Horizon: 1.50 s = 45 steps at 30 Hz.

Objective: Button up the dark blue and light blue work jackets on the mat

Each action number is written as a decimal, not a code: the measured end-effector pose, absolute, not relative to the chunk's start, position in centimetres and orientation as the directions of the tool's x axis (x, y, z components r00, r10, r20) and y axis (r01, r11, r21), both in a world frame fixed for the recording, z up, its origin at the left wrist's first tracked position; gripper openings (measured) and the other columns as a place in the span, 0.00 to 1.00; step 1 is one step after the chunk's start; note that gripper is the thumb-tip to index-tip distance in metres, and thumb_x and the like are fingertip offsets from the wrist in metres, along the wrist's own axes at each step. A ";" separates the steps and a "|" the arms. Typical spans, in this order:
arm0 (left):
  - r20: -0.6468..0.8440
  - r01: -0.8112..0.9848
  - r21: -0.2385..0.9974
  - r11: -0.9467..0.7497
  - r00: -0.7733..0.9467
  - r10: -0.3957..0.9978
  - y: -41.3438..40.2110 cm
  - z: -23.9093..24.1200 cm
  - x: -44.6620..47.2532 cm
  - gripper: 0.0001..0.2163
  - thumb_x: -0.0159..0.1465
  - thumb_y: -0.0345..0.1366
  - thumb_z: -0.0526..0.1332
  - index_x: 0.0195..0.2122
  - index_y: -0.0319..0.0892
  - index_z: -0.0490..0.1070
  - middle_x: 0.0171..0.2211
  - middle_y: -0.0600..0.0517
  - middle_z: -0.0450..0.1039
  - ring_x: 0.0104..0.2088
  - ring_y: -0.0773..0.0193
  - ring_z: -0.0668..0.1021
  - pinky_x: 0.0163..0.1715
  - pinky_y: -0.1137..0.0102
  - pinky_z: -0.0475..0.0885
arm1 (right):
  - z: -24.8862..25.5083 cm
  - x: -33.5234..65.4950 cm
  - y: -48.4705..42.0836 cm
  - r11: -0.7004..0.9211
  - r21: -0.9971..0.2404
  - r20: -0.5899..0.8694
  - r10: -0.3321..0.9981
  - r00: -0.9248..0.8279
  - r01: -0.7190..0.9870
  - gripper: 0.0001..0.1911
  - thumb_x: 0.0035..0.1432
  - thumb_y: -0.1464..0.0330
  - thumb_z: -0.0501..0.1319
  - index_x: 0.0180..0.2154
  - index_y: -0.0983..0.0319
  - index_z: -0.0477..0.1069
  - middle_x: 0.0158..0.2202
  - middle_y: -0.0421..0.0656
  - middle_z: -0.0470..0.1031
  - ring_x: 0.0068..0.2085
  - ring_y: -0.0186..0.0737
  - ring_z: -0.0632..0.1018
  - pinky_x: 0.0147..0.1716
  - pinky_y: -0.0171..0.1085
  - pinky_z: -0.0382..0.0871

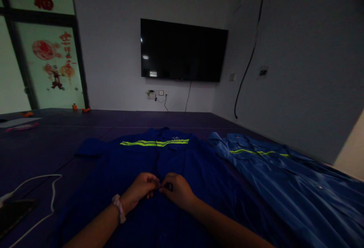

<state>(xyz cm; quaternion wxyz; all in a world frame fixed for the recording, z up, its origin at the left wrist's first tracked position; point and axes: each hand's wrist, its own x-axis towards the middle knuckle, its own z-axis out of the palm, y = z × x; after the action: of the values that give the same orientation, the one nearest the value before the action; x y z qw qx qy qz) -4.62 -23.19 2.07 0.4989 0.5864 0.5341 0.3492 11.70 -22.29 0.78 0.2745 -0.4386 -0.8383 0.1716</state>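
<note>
A dark blue work jacket [136,164] with a yellow-green reflective stripe lies spread flat in front of me, collar at the far end. My left hand [140,190] and my right hand [176,190] meet at its front middle seam, fingers pinched together on the jacket's front edge. What exactly sits between the fingertips is too small and dark to make out. A pale band circles my left wrist.
A second, lighter blue jacket [284,179] with the same stripe lies to the right. A white cable [42,187] and a dark phone [14,214] lie at the left. A wall-mounted TV [183,50] hangs ahead. A glass door with red decorations [48,62] stands at the far left.
</note>
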 end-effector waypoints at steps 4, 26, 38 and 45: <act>-0.131 0.334 0.941 0.056 0.207 0.970 -23.3 2.1 -4.7 0.09 0.47 0.36 0.58 0.27 0.36 0.68 0.15 0.59 0.63 0.16 0.73 0.64 0.16 0.77 0.53 | 1.0 11.6 -22.3 0.550 -0.517 0.292 0.833 -0.469 0.656 0.04 0.49 0.68 0.62 0.31 0.60 0.73 0.32 0.39 0.72 0.31 0.32 0.70 0.29 0.31 0.58; -0.144 0.461 0.887 0.036 0.202 0.969 -22.7 1.7 -4.8 0.08 0.49 0.39 0.56 0.20 0.39 0.63 0.11 0.61 0.58 0.12 0.75 0.58 0.14 0.77 0.49 | 1.4 11.5 -22.6 0.533 -0.489 0.255 0.844 -0.471 0.690 0.04 0.51 0.68 0.60 0.31 0.61 0.71 0.33 0.39 0.71 0.33 0.32 0.71 0.29 0.31 0.58; -0.163 0.457 0.888 0.047 0.217 0.963 -23.1 2.0 -4.8 0.11 0.51 0.44 0.56 0.23 0.40 0.60 0.12 0.62 0.56 0.11 0.76 0.57 0.13 0.77 0.47 | 1.1 11.3 -22.8 0.516 -0.517 0.280 0.856 -0.435 0.683 0.04 0.49 0.68 0.60 0.29 0.61 0.72 0.32 0.40 0.72 0.32 0.34 0.72 0.29 0.31 0.59; -0.153 0.435 0.900 0.034 0.241 0.958 -23.0 1.6 -4.7 0.16 0.51 0.50 0.57 0.23 0.41 0.58 0.13 0.62 0.56 0.11 0.76 0.57 0.13 0.77 0.48 | 0.0 11.7 -21.5 0.506 -0.552 0.380 0.860 -0.340 0.663 0.07 0.49 0.76 0.56 0.25 0.63 0.72 0.31 0.43 0.72 0.37 0.36 0.72 0.38 0.33 0.62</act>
<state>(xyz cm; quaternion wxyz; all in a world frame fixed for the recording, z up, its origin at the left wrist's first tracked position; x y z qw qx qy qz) -4.74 -22.97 1.57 0.4655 0.6354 0.5482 0.2811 11.74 -21.50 0.03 0.3255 -0.4735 -0.8043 0.1512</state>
